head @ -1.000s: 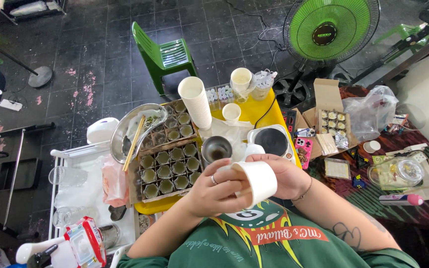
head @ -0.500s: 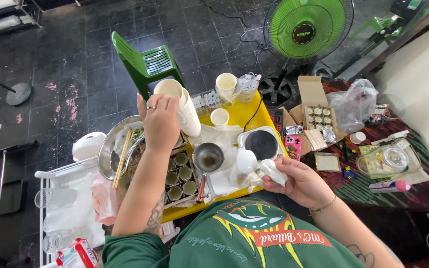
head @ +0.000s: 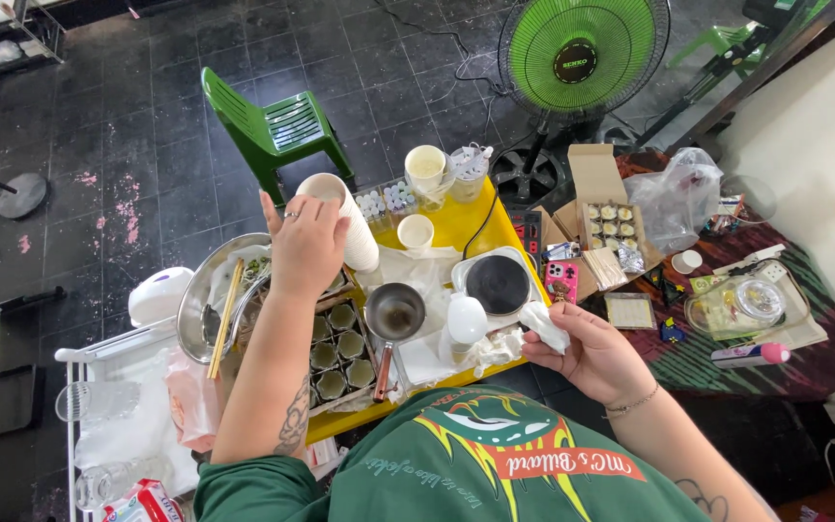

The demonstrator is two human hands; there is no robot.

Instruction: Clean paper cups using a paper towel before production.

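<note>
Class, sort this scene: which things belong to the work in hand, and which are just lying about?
In hand: left hand on stack of paper cups; right hand holding a crumpled white piece; tray of small cups.
Lying about: green chair; fan; pink phone.

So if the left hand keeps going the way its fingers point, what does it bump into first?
Probably the stack of white paper cups: the left hand is already right at it. Beyond that stands a green chair, though depth is hard to judge.

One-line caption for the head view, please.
Left hand grips a stack of white paper cups above a yellow table; right hand holds crumpled white tissue.
</note>
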